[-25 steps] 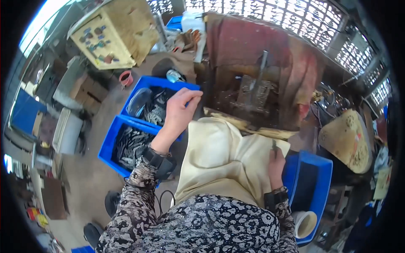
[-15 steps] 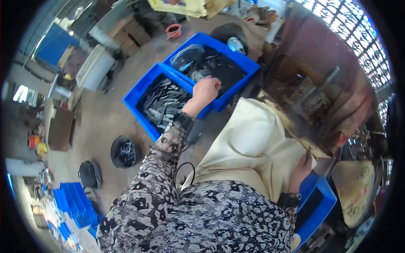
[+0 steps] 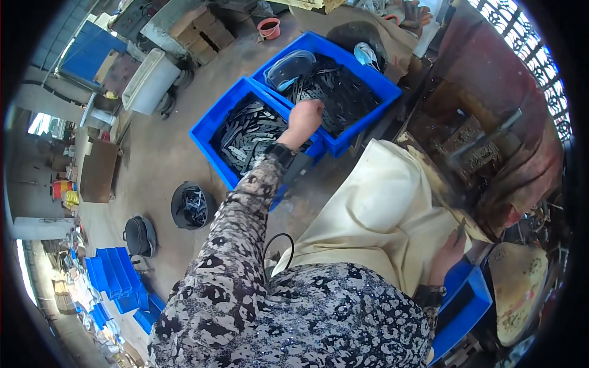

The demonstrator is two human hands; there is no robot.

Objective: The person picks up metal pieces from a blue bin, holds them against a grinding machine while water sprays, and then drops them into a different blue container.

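My left hand (image 3: pixel 305 121) is closed, fingers curled, above the near edge of the far blue bin (image 3: pixel 385 93). Whatever its fingers hold, if anything, is hidden. Thin dark metal strips (image 3: pixel 343 98) fill that bin, along with a clear plastic piece (image 3: pixel 291 69) in its far left corner. Beside it, the nearer blue bin (image 3: pixel 208 146) is heaped with similar grey strips (image 3: pixel 248 132). Low at the right, my right hand (image 3: pixel 446 262) rests by the cream apron (image 3: pixel 386 190) over my lap, gripping a thin metal strip (image 3: pixel 461 229) that points upward.
A dirty machine (image 3: pixel 472 144) with a metal bar stands at the right. Another blue bin (image 3: pixel 477 294) sits below my right hand. On the floor to the left are a black bucket of metal pieces (image 3: pixel 193 205), a dark lidded container (image 3: pixel 140 237) and stacked blue bins (image 3: pixel 115 275).
The whole view has shifted, with the bins now farther right and higher. My left hand has moved slightly left relative to the far bin. My right hand still grips the metal strip.
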